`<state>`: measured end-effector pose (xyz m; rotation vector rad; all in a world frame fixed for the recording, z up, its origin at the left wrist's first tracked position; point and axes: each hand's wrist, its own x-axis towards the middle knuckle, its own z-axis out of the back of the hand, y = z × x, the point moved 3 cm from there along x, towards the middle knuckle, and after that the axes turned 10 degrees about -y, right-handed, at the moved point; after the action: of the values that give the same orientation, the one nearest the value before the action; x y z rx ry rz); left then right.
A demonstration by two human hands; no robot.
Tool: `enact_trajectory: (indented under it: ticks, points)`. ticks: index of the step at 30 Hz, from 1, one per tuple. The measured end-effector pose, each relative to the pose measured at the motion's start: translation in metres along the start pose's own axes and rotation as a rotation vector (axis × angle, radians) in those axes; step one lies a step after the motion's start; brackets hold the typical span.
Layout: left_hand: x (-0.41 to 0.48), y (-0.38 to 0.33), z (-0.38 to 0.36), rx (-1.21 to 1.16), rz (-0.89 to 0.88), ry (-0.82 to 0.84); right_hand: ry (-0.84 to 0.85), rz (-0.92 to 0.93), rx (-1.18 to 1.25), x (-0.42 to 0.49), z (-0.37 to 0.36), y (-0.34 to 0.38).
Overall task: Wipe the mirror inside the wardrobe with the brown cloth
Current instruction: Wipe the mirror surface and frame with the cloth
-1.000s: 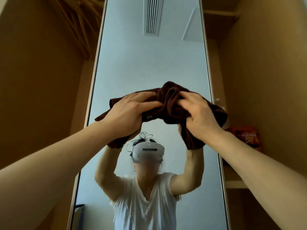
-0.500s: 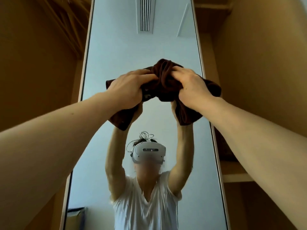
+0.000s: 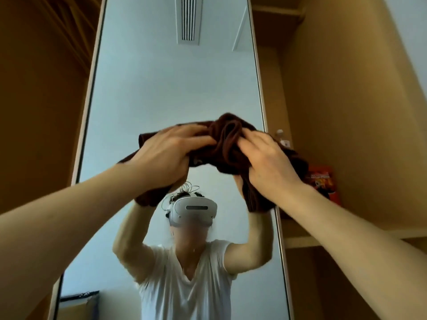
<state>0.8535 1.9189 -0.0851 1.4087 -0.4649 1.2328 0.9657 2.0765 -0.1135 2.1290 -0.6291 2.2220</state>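
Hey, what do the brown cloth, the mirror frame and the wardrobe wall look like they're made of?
Brown cloth: soft matte fabric, probably terry or microfibre; it bunches into thick rounded folds.
Mirror frame: thin pale strip with a faint sheen, likely metal, possibly painted.
Wardrobe wall: smooth matte tan panel, likely laminated board; no clear grain shows.

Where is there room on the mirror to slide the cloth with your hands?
The mirror is bare high above the brown cloth, between its frame edges, and again below the left hand and right hand. It is crowded at the right edge: the cloth overlaps the frame there, beside a small white fitting and an orange packet.
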Motion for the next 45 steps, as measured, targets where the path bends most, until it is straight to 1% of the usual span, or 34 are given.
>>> enact_trajectory:
  ticks: [3,6,9,11,14,16,18,23,25,27,30,32,35,37,39,42,45]
  points:
    - [0.047,-0.006,0.001,-0.051,0.102,-0.017,0.064,-0.102,-0.132,0.044,0.012,-0.008]
    - [0.071,-0.011,-0.006,-0.022,0.132,-0.024,0.111,-0.198,-0.14,0.066,0.022,-0.013]
    - [0.057,-0.014,-0.008,-0.032,0.111,-0.044,0.145,-0.185,-0.166,0.052,0.021,-0.006]
    - [0.037,-0.02,-0.014,-0.039,0.064,-0.047,0.167,-0.183,-0.218,0.027,0.019,0.002]
    - [0.004,-0.026,-0.025,-0.019,-0.009,-0.016,0.218,-0.128,-0.271,-0.016,0.021,0.02]
    - [-0.001,-0.022,-0.026,-0.043,-0.012,0.019,0.246,-0.084,-0.268,-0.03,0.022,0.024]
    - [0.011,-0.018,-0.023,-0.073,0.01,0.035,0.246,-0.085,-0.277,-0.023,0.025,0.017]
    - [0.059,-0.016,-0.011,-0.11,0.115,-0.026,0.212,-0.152,-0.278,0.039,0.023,-0.005]
    - [0.069,-0.018,-0.007,-0.109,0.157,-0.027,0.198,-0.185,-0.25,0.057,0.024,-0.006]
    - [0.067,-0.02,-0.006,-0.106,0.154,-0.033,0.186,-0.197,-0.234,0.06,0.025,-0.005]
    - [0.042,-0.027,-0.012,-0.109,0.053,-0.058,0.199,-0.194,-0.244,0.038,0.026,0.002]
    - [0.019,-0.029,-0.02,-0.116,0.025,-0.054,0.216,-0.19,-0.272,0.009,0.023,0.011]
    - [-0.011,-0.03,-0.028,-0.083,0.0,-0.001,0.212,-0.132,-0.314,-0.039,0.017,0.029]
    - [-0.018,-0.028,-0.028,-0.067,-0.024,0.039,0.238,-0.125,-0.312,-0.053,0.015,0.033]
    - [-0.011,-0.021,-0.026,-0.063,-0.027,0.057,0.27,-0.124,-0.287,-0.044,0.015,0.028]
    - [0.017,-0.012,-0.016,-0.093,0.003,0.017,0.274,-0.148,-0.28,-0.002,0.013,0.015]
    - [0.046,-0.008,-0.005,-0.113,0.064,-0.014,0.266,-0.244,-0.198,0.043,0.016,0.009]
